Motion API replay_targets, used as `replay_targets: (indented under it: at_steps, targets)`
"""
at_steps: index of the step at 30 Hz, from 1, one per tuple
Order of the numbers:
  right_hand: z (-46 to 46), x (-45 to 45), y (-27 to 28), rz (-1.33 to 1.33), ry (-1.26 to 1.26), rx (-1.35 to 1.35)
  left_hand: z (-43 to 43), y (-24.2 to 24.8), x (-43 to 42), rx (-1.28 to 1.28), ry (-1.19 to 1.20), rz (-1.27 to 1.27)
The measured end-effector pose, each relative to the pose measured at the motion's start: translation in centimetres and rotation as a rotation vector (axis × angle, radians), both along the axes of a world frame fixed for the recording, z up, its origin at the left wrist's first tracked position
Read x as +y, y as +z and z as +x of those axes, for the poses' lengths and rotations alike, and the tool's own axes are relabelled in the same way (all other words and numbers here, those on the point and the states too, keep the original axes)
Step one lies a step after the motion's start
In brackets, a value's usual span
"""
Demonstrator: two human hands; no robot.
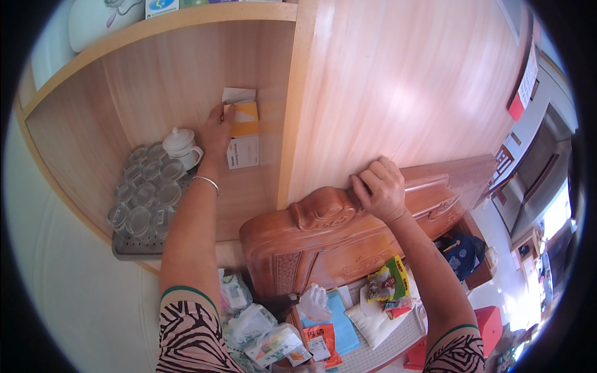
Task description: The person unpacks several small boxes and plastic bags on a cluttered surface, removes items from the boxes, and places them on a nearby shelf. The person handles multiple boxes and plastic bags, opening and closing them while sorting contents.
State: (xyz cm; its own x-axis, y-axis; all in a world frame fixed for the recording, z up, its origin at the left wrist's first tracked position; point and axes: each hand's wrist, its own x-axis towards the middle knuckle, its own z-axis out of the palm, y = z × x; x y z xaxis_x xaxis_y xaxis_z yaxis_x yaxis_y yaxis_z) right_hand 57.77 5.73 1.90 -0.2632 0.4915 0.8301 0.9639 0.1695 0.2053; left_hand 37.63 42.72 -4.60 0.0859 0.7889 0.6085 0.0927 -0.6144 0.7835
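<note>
Inside the shelf compartment, my left hand (218, 128) reaches to a yellow-and-white box (245, 119), its fingers at the box's left edge. A white card or box (244, 153) bearing writing lies just below it, and another white piece (239, 95) shows above. Left of my wrist stands a white lidded cup (181, 147). Several upturned clear glasses (145, 193) crowd a grey perforated tray (135, 249). My right hand (381, 189) rests with curled fingers on the top rail of a carved wooden settee (326, 212). Whether my left fingers grip the box cannot be made out.
A wooden upright (291, 107) bounds the compartment on the right. Plastic-wrapped packages (261, 326) lie below. On the settee seat are a blue folder (343, 321), a white cushion (375, 326) and a green-yellow food bag (389, 282). A red stool (489, 326) stands beyond my right arm.
</note>
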Motion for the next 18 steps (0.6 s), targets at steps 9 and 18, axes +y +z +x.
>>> replay_targets:
  at_steps: [9,18]
  targets:
    - [0.0,0.0,0.0,-0.007,0.001,0.008,0.4,1.8,-5.1,0.157,0.33,0.482]
    - [-0.1,0.1,-0.1,0.004,-0.034,-0.011,0.7,-0.4,-5.5,0.607,0.28,0.51]
